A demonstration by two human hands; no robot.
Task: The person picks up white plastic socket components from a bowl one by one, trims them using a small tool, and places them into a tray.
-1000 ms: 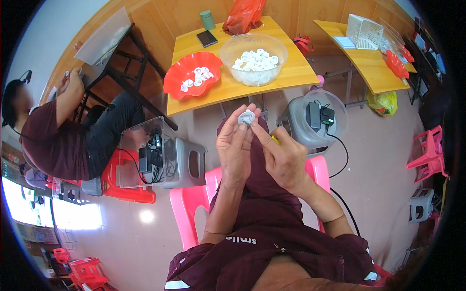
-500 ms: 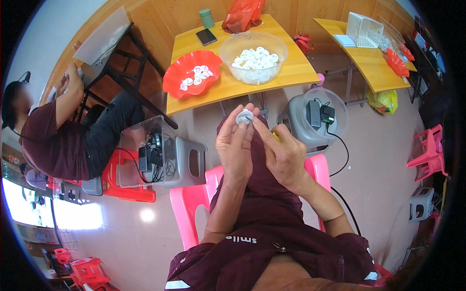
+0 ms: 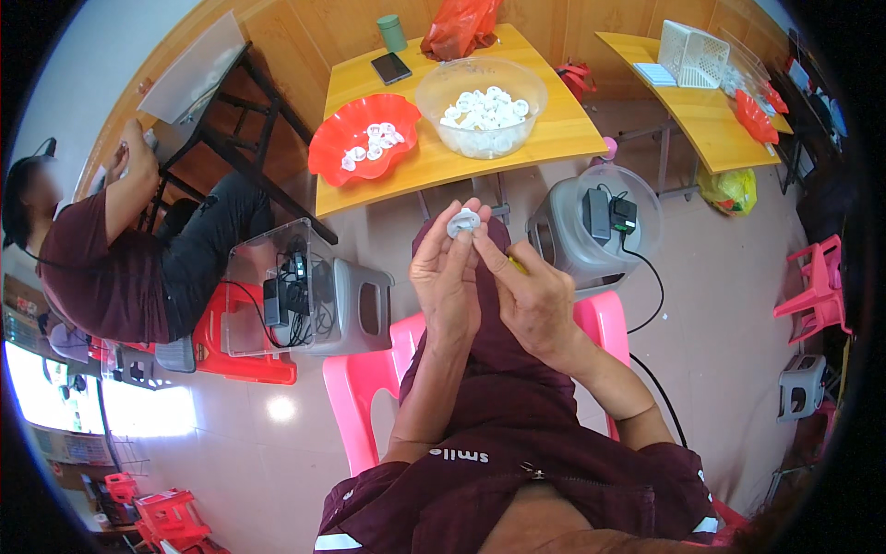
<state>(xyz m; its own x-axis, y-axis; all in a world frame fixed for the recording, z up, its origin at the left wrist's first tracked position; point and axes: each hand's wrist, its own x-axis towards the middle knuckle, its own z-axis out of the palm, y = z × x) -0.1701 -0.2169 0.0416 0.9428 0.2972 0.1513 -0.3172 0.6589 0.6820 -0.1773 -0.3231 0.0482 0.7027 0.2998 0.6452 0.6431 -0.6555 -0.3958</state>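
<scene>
My left hand [image 3: 445, 286] pinches a small round white plastic piece [image 3: 463, 222] between thumb and fingers, above my lap. In my right hand [image 3: 535, 300] is a tool with a yellow handle [image 3: 517, 265], mostly hidden in the fist. The right index fingertip reaches the lower edge of the white piece; the tool's tip is hard to make out there. Beyond the hands, a clear round tub [image 3: 428, 131] holds many similar white pieces [image 3: 487, 109]. A red scalloped bowl [image 3: 325, 148] left of it contains several more.
Both containers stand on a yellow table [image 3: 554, 152] with a phone [image 3: 391, 67], a green canister [image 3: 391, 33] and a red bag [image 3: 459, 28]. Stools bearing clear bins of adapters flank me, the right one with a black cable [image 3: 660, 286]. A co-worker [image 3: 101, 258] sits at the left.
My right hand has shifted slightly, and the thin dark tool tip seen earlier against the white piece no longer shows clearly. My left hand keeps its pinch, with the piece turned a little.
</scene>
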